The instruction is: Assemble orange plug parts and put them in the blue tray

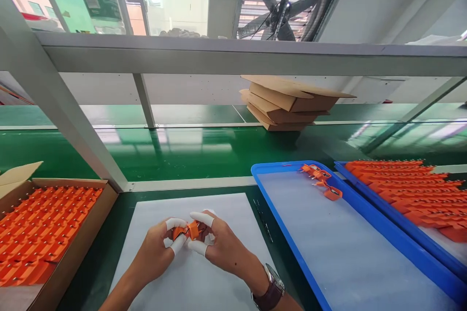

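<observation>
Over a white sheet [189, 282], my left hand [156, 249] and my right hand [226, 244] meet, with white finger covers on thumbs and fingertips. Pinched in my left fingers is a small orange plastic part [178, 232]. My right fingers close on an orange block-shaped piece [193, 230] right beside it. The two touch or nearly touch; whether they are joined I cannot tell, as the fingertips hide much of them. Similar orange parts [319, 178] lie loosely at the far end of a blue tray [292, 233] to the right.
At left, a cardboard box [78, 248] holds rows of orange parts. Another blue tray [386, 226], far right, carries many more. A metal frame bar [189, 184] crosses behind the sheet. Flat cardboard boxes [288, 107] are stacked beyond it. Thin pins [263, 218] lie between sheet and tray.
</observation>
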A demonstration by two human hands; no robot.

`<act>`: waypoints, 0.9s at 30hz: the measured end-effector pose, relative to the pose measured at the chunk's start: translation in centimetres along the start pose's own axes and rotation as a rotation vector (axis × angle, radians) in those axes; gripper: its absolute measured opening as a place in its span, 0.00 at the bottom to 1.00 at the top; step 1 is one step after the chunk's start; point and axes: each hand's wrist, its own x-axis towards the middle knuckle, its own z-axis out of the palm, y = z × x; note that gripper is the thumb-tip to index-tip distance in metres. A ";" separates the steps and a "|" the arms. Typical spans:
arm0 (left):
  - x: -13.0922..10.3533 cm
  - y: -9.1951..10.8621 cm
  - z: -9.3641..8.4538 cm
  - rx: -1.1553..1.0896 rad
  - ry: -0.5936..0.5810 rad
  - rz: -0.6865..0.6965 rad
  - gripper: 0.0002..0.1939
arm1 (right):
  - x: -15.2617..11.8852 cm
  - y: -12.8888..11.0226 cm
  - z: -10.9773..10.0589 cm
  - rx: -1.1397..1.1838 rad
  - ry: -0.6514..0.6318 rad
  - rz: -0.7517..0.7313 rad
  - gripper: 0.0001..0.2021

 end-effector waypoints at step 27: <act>0.0 -2.1 1.7 -0.044 0.355 0.223 0.10 | 0.2 0.3 2.7 0.485 0.204 0.323 0.20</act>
